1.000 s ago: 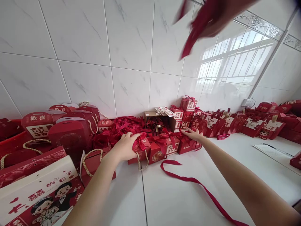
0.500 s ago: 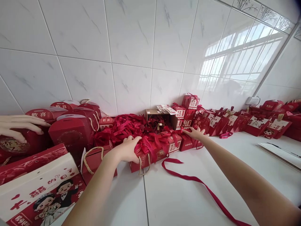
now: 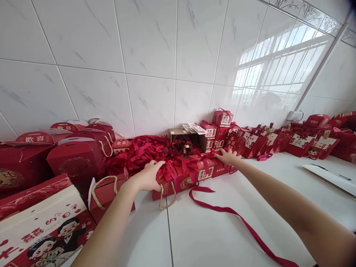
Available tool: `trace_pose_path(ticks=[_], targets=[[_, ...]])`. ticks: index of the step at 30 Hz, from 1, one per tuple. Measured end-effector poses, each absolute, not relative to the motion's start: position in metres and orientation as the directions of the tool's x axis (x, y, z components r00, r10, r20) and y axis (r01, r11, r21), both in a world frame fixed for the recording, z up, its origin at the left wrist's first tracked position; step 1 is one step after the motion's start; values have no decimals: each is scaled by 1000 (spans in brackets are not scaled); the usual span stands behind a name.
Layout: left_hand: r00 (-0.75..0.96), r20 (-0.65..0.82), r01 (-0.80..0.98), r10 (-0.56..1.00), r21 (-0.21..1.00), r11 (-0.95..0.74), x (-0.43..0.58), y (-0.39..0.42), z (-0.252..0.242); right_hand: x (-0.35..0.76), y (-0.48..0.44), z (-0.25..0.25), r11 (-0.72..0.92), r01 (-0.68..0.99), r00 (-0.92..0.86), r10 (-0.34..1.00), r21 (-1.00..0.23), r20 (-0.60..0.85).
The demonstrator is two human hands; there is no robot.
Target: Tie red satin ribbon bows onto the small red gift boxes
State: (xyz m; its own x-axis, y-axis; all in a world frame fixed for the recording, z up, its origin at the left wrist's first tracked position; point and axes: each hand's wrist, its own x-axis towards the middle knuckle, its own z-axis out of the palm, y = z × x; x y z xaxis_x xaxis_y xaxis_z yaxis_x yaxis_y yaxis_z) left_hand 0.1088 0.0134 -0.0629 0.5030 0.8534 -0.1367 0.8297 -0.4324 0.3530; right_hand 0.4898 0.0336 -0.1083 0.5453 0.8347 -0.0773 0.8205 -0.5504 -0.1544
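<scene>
Both arms reach forward across a white counter [image 3: 211, 241] toward a row of small red gift boxes [image 3: 191, 177] standing side by side near the tiled wall [image 3: 150, 55]. The left hand [image 3: 148, 176] is cupped against the row's left end, fingers bent over the red bow on the end box, palm against its side; the hand is not closed round anything. The right hand [image 3: 229, 157] lies flat, fingers spread, against the row's right end, likewise gripping nothing. The row sits between the two hands, touching both. A rope handle [image 3: 167, 198] hangs from the left end box onto the counter. A loose red ribbon [image 3: 236, 218] trails from just in front of the row across the counter toward the lower right. Behind the row lies a heap of red ribbons [image 3: 144, 148], beside an open cardboard box [image 3: 178, 135]. Just left of the left wrist stands a red bag with a rope handle [image 3: 107, 191]; nearer still, a large box printed with a cartoon couple [image 3: 41, 237]. More red boxes line the wall to the right [image 3: 300, 142].
</scene>
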Motion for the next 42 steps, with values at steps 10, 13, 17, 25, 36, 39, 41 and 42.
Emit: trace_pose_path(ticks=[10,13,17,25,36,39,41,42], targets=[[581,-158,775,798,406,-484,114,6,-63,506,-8,-79,-480,877,458,856,-38,-238],[610,-140,745,780,436,-505,122,3,-68,496,-4,-54,-386,922,370,904,-38,-215],[636,-109,715,764,457,-530,137,-4,-76,442,1,-25,-219,974,217,976,-58,-33],[392,-159,909,906,220,-354,94,-28,-19,292,-38,-35,447,892,-425,881,-68,209],[364,-35,861,931,395,-322,34,-76,1,291,-28,-78,425,901,-431,898,83,83],[345,25,869,938,370,-329,35,-80,1,308,-30,-80,406,910,-412,907,85,83],[321,77,882,944,340,-327,36,-84,2,320,-31,-80,404,911,-410,909,78,77],[312,95,886,945,330,-325,37,-87,2,326,-31,-80,404,912,-408,910,72,73]])
